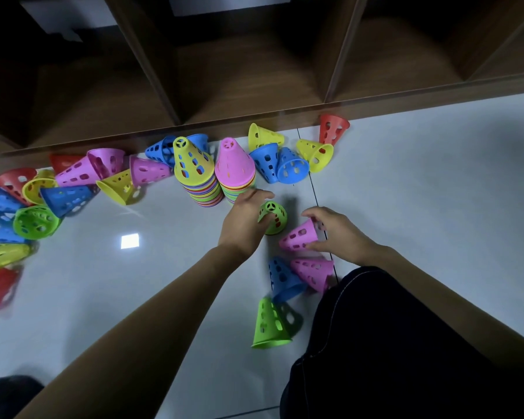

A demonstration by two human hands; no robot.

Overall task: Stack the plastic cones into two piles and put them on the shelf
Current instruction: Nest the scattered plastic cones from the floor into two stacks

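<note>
Standing nearly upright at the centre of the frame, the green cone points its narrow tip up toward you, its long axis close to vertical. Just right of it, the pink cone is tilted over, tip toward the lower left and wide mouth toward the upper right. Both are bright plastic pierced with oval holes. Your left hand curls its fingers round the green cone's side; your right hand grips the pink cone at its wide rim, thumb below and fingers above. Above them, the yellow-topped pile and the pink-topped pile stand side by side on the tiled floor, before the wooden shelf.
</note>
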